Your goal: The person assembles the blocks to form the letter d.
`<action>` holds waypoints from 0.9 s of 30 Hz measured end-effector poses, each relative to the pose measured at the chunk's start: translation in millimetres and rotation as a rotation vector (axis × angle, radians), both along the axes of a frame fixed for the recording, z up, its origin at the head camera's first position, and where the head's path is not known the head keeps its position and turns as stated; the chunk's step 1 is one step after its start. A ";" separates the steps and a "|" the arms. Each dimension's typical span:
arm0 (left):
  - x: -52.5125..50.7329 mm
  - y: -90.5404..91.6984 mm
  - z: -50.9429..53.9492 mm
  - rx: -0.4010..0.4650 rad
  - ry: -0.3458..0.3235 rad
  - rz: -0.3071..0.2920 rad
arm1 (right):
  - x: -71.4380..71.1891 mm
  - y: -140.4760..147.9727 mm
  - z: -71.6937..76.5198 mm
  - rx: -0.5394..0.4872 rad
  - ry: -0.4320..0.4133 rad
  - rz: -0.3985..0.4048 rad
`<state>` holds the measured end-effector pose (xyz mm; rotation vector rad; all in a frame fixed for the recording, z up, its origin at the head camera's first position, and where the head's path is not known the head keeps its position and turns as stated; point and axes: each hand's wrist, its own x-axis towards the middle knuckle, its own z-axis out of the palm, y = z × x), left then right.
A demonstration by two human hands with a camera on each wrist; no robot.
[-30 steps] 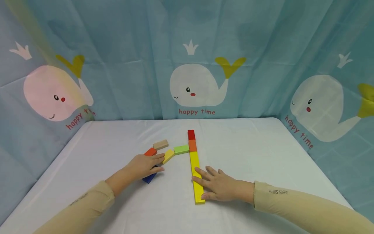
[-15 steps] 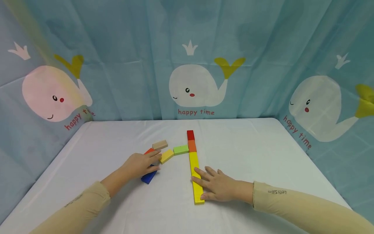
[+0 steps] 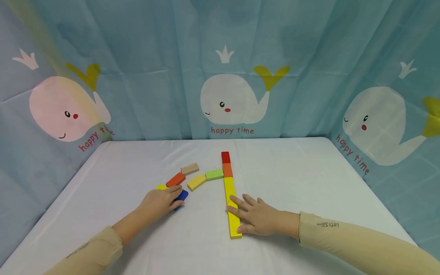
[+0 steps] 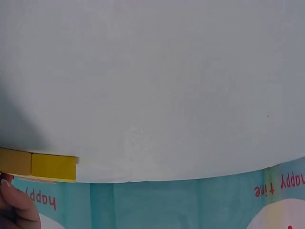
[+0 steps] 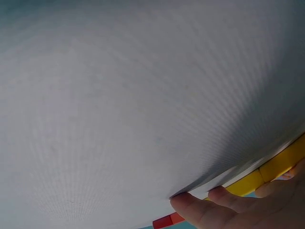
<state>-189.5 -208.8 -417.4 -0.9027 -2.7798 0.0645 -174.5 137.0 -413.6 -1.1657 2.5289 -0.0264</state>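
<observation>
In the head view my left hand (image 3: pixel 156 204) pinches a blue block (image 3: pixel 182 198) between thumb and fingers. Part of that block lies hidden under the fingers. Just beyond the hand are a red-orange block (image 3: pixel 175 179) and a yellow block (image 3: pixel 161 187), the latter partly covered by the hand. My right hand (image 3: pixel 261 217) lies with spread fingers across a row of yellow blocks (image 3: pixel 229 187). An orange block (image 3: pixel 227 170) and a red block (image 3: pixel 225 157) continue this row at its far end. In the right wrist view, the right fingers (image 5: pixel 190 207) stretch along the row.
A green block (image 3: pixel 214 175) meets the row's left side, and a pale yellow block (image 3: pixel 196 182) touches it at an angle. A wooden-coloured block (image 3: pixel 190 169) lies behind. The white table (image 3: pixel 309 175) backs onto a blue whale-print curtain (image 3: pixel 165 76).
My left hand has drawn back from the pale yellow block to the blue one, which has shifted slightly away from me and turned. The red-orange block is uncovered. My right hand stays put.
</observation>
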 end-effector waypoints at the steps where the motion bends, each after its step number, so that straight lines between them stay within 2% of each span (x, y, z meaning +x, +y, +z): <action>1: -2.1 -0.4 -0.6 0.000 0.008 -0.008 | -0.1 -0.1 0.0 0.000 0.000 -0.001; 5: -8.0 -2.5 -3.8 0.015 0.056 -0.050 | -0.3 -0.9 0.1 0.007 -0.001 -0.008; 10: -8.9 -2.7 -6.5 0.046 0.097 -0.074 | 0.1 -1.2 0.8 0.010 0.001 -0.009; 22: -10.9 4.4 -9.5 0.050 0.122 -0.046 | -0.4 -0.5 1.1 0.002 0.002 -0.007; 27: -10.6 6.6 -5.8 0.056 0.106 -0.034 | 0.4 -1.0 1.9 0.005 -0.004 -0.011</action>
